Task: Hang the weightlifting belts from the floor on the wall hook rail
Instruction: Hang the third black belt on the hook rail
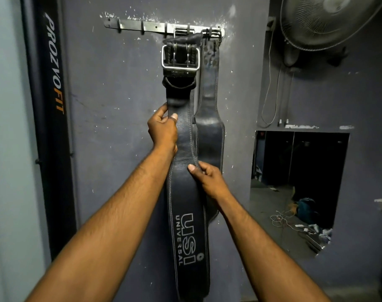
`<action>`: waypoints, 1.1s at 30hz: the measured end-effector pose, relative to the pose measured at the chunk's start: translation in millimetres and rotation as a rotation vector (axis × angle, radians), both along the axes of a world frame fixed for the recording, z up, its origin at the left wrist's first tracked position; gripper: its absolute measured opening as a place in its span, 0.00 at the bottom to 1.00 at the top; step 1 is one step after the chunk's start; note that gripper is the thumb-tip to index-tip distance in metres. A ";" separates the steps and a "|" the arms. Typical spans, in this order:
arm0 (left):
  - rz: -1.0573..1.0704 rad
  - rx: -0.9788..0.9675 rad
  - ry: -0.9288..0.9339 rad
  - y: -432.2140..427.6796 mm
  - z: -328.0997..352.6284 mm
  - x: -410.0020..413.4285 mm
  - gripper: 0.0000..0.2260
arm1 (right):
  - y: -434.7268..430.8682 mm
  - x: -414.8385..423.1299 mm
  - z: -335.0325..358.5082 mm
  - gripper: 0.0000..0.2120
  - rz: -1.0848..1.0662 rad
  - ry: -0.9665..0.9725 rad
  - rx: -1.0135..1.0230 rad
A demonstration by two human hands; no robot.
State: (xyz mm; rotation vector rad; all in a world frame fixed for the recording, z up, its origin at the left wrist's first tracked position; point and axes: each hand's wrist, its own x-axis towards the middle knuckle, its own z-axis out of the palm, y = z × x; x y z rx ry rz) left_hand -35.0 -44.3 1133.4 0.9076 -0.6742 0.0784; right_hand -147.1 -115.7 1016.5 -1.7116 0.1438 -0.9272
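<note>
Filling most of the view, a scuffed grey wall (111,131) carries a fan (329,20) at the upper right. Down its middle hangs a long black belt (185,197) printed "USI UNIVERSAL", its top end up at the right part of the hook rail (151,26); whether a hook holds it cannot be told. A second black belt (209,136) hangs from the rail just behind it, to the right. The left hand (163,129) grips the front belt's left edge, thumb on its face and fingers curled behind. Lower down, the right hand (209,179) pinches the right edge likewise. A steel buckle (180,56) sits near the belt's top.
</note>
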 end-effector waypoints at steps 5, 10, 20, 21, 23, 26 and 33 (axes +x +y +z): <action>0.013 -0.008 -0.006 0.0 4.0 4.6 0.21 | 6.9 -9.9 -18.6 0.14 0.114 0.081 0.089; 0.001 -0.003 0.051 -5.8 -1.0 5.2 0.22 | 4.8 -6.3 -30.1 0.15 0.034 -0.002 0.085; -0.049 -0.002 0.091 -9.0 -2.0 15.2 0.22 | -6.6 -16.4 -60.5 0.16 0.128 0.172 0.116; -0.062 -0.008 0.103 -9.9 -2.5 18.4 0.22 | -7.1 -17.7 -59.6 0.17 0.138 0.180 0.116; -0.074 -0.018 0.118 -11.3 -3.4 21.7 0.23 | -9.8 -20.4 -61.2 0.17 0.169 0.222 0.118; -0.075 -0.020 0.127 -8.9 0.1 18.9 0.22 | -9.3 -23.2 -72.0 0.14 0.168 0.318 0.069; -0.071 0.016 0.118 -11.7 1.7 24.9 0.23 | -7.5 -24.7 -87.7 0.14 0.136 0.311 0.044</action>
